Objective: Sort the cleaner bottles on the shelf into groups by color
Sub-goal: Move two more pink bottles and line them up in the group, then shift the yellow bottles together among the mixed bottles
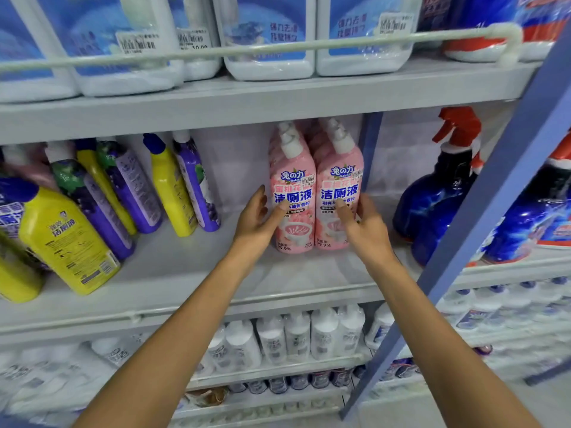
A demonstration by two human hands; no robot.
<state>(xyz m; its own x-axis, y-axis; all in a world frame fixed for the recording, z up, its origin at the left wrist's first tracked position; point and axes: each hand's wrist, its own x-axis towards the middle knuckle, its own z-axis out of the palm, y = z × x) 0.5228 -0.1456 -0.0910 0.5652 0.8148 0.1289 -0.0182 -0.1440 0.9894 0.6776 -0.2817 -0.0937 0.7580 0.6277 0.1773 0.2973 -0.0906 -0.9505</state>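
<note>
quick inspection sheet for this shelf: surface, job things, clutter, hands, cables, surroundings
surface: grey middle shelf, bare stretch between the groups
job's things: pink bottles upright, side by side at centre; yellow bottles and purple bottles mixed and leaning at left
clutter: blue spray bottles at right
hands: left hand flat on the left pink bottle's side; right hand touches the right one, finger curl unclear
cables: nothing seen
surroundings: white jugs above, white bottles below, blue post at right

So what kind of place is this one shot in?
Probably a shop's cleaning-products aisle: tiered shelves stocked with rows of identical pink bottles and white bottles, with price stickers on the jugs above.
</note>
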